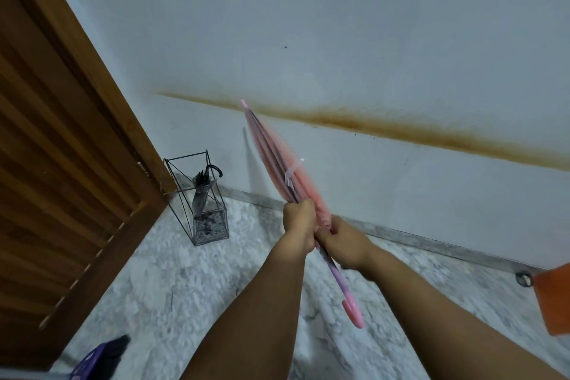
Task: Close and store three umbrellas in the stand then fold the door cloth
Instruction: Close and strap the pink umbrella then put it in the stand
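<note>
A pink umbrella (279, 160) is folded shut and held at a slant, tip up toward the wall, pink hook handle (353, 313) down at the right. My left hand (299, 219) grips the bottom of its canopy. My right hand (345, 244) grips the shaft just below. Its strap hangs loose around the middle. A black wire umbrella stand (212, 222) stands on the floor by the door corner, with a dark closed umbrella (202, 191) in it, handle up.
A wooden louvred door (61, 148) fills the left side. A purple and black object (98, 358) lies at the bottom left on the marble floor (154, 287). An orange cloth edge (555, 299) shows at the right. The white wall carries a brown stain.
</note>
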